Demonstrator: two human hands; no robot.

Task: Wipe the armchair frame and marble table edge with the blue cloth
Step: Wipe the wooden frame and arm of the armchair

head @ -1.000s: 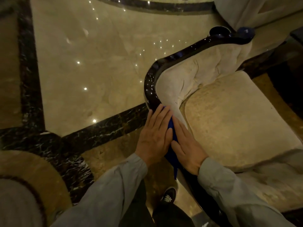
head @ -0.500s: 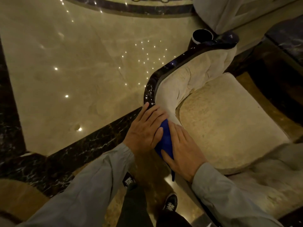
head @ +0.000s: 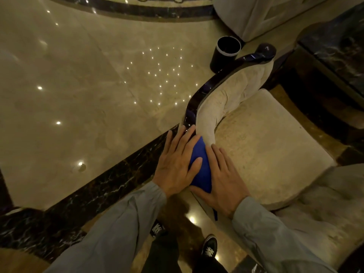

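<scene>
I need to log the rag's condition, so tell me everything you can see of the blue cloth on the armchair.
The blue cloth is a deep, even blue, soft-looking fabric, bunched into a compact pad with no visible pattern. It sits on the glossy dark armchair frame where the curved rail meets the beige upholstered arm. The left hand lies flat over its left side and the right hand presses its right side. A thin strip of it hangs down below the right wrist. Its underside is hidden.
</scene>
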